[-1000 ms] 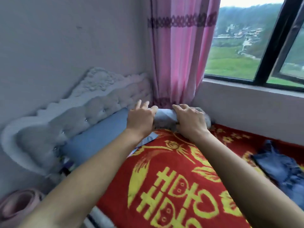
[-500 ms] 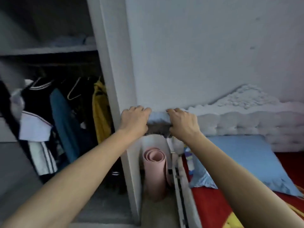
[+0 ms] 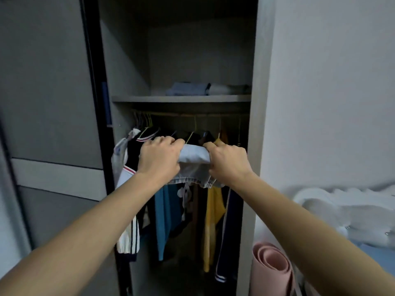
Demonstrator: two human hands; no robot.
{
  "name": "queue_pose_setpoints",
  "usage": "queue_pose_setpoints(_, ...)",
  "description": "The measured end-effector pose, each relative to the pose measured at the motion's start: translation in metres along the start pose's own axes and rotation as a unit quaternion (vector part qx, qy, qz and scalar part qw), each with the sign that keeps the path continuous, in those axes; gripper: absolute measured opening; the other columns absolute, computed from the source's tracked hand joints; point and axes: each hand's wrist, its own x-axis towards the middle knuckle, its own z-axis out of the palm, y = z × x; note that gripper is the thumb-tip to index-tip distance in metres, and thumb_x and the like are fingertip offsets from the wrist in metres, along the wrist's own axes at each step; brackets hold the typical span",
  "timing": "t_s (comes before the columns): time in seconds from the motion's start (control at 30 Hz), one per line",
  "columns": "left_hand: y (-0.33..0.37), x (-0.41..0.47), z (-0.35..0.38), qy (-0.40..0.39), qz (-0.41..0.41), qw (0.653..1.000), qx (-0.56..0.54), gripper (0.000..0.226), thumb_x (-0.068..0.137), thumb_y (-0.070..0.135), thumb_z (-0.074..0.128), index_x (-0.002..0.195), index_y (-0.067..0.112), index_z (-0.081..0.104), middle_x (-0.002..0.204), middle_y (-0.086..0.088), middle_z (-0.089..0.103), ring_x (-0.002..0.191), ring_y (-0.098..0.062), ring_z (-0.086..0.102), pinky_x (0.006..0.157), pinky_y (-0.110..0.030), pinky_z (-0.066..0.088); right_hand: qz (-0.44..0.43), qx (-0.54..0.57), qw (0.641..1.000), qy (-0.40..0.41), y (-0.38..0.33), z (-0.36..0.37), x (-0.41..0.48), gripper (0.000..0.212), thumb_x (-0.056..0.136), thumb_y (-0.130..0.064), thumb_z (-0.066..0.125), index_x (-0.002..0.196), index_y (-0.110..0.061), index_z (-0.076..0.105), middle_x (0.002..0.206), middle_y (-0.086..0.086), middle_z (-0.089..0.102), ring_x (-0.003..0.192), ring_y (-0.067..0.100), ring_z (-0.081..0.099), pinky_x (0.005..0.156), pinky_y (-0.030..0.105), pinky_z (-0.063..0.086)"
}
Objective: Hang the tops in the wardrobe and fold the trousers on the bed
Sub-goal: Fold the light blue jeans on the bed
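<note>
Before the open wardrobe (image 3: 249, 124), I see the left hand (image 3: 159, 160) and right hand (image 3: 227, 163) each curled tight round one end of the folded trousers (image 3: 193, 157), holding them level between them. Just behind hang the tops (image 3: 164, 214), blue, yellow and dark. Folded clothes (image 3: 188, 89) lie on the shelf (image 3: 181, 98) above. A rolled pink mat (image 3: 271, 268) stands right of the wardrobe.

left hand (image 3: 159, 162) + right hand (image 3: 228, 165) grip folded jeans (image 3: 193, 160) between them | tops (image 3: 168, 210) hang behind | shelf (image 3: 181, 98) above | pink mat (image 3: 272, 272) below right
</note>
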Motion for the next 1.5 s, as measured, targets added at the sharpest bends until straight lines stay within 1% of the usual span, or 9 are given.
queue_pose_setpoints(0.23, -0.089, 0.075, 0.015, 0.063, 0.020, 0.998, -0.002, 0.047, 0.071, 0.023, 0.065, 0.118, 0.023, 0.059, 0.113, -0.003, 0.065, 0.102, -0.029, 0.060, 0.078, -0.038, 0.045, 0.006, -0.054, 0.997, 0.062, -0.033, 0.002, 0.110, 0.035, 0.077, -0.029, 0.063, 0.112, -0.026, 0.057, 0.097, 0.000, 0.066, 0.082, 0.030, 0.068, 0.057, 0.030, 0.035)
queue_pose_setpoints(0.47, -0.114, 0.180, 0.023, 0.193, 0.042, 0.980, 0.005, 0.052, 0.073, 0.023, 0.068, 0.123, 0.022, 0.053, 0.115, -0.005, 0.062, 0.103, -0.031, 0.059, 0.076, -0.041, 0.044, 0.015, -0.165, 0.971, 0.174, -0.003, -0.016, 0.199, 0.031, 0.080, -0.027, 0.067, 0.107, -0.018, 0.056, 0.094, 0.008, 0.064, 0.076, 0.037, 0.066, 0.056, 0.037, 0.046)
queue_pose_setpoints(0.6, -0.111, 0.245, 0.042, 0.251, 0.039, 0.967, -0.001, 0.058, 0.076, 0.022, 0.074, 0.129, 0.019, 0.049, 0.120, -0.010, 0.059, 0.106, -0.033, 0.058, 0.079, -0.044, 0.047, 0.032, -0.241, 0.940, 0.238, 0.028, -0.009, 0.250, 0.039, 0.080, -0.029, 0.074, 0.112, -0.016, 0.056, 0.094, 0.012, 0.063, 0.073, 0.035, 0.065, 0.054, 0.035, 0.039)
queue_pose_setpoints(0.87, -0.093, 0.401, 0.110, 0.291, 0.004, 0.957, -0.007, 0.062, 0.078, 0.025, 0.073, 0.133, 0.020, 0.044, 0.120, -0.011, 0.058, 0.105, -0.032, 0.059, 0.070, -0.041, 0.045, 0.038, -0.335, 0.908, 0.249, 0.115, 0.030, 0.374, 0.044, 0.080, -0.028, 0.075, 0.115, -0.013, 0.053, 0.094, 0.016, 0.060, 0.074, 0.036, 0.064, 0.056, 0.037, 0.035)
queue_pose_setpoints(1.23, -0.034, 0.604, 0.181, 0.322, 0.051, 0.941, -0.093, 0.061, 0.079, 0.027, 0.072, 0.132, 0.017, 0.045, 0.121, -0.012, 0.057, 0.105, -0.034, 0.058, 0.069, -0.042, 0.044, 0.056, -0.398, 0.885, 0.235, 0.255, 0.066, 0.508, 0.046, 0.085, -0.031, 0.070, 0.123, -0.013, 0.051, 0.100, 0.017, 0.057, 0.077, 0.037, 0.060, 0.060, 0.040, 0.037)
queue_pose_setpoints(1.33, -0.014, 0.624, 0.205, 0.231, 0.086, 0.961, -0.127, 0.070, 0.077, 0.026, 0.073, 0.137, 0.017, 0.038, 0.128, -0.013, 0.052, 0.114, -0.035, 0.052, 0.076, -0.045, 0.045, 0.080, -0.389, 0.899, 0.184, 0.281, 0.092, 0.516, 0.047, 0.080, -0.028, 0.074, 0.119, -0.014, 0.053, 0.107, 0.019, 0.059, 0.084, 0.040, 0.064, 0.060, 0.040, 0.038)
queue_pose_setpoints(1.37, -0.007, 0.626, 0.219, 0.162, 0.118, 0.971, -0.132, 0.069, 0.079, 0.027, 0.072, 0.138, 0.017, 0.037, 0.130, -0.014, 0.051, 0.116, -0.035, 0.052, 0.080, -0.044, 0.044, 0.086, -0.367, 0.918, 0.124, 0.287, 0.104, 0.515, 0.045, 0.079, -0.029, 0.074, 0.118, -0.014, 0.055, 0.109, 0.019, 0.061, 0.088, 0.040, 0.065, 0.062, 0.041, 0.042)
queue_pose_setpoints(1.43, 0.007, 0.622, 0.252, -0.021, 0.191, 0.973, -0.130, 0.056, 0.086, 0.031, 0.065, 0.135, 0.014, 0.044, 0.133, -0.013, 0.054, 0.117, -0.033, 0.054, 0.085, -0.036, 0.043, 0.130, -0.303, 0.941, -0.075, 0.295, 0.138, 0.511, 0.046, 0.079, -0.031, 0.074, 0.120, -0.017, 0.059, 0.120, 0.016, 0.063, 0.102, 0.036, 0.065, 0.078, 0.040, 0.051)
queue_pose_setpoints(1.5, 0.013, 0.618, 0.280, -0.129, 0.226, 0.956, -0.135, 0.043, 0.095, 0.029, 0.053, 0.134, 0.012, 0.048, 0.137, -0.012, 0.054, 0.120, -0.030, 0.054, 0.091, -0.031, 0.042, 0.200, -0.229, 0.925, -0.229, 0.302, 0.169, 0.506, 0.048, 0.079, -0.029, 0.073, 0.125, -0.021, 0.059, 0.126, 0.012, 0.063, 0.110, 0.030, 0.063, 0.090, 0.035, 0.051)
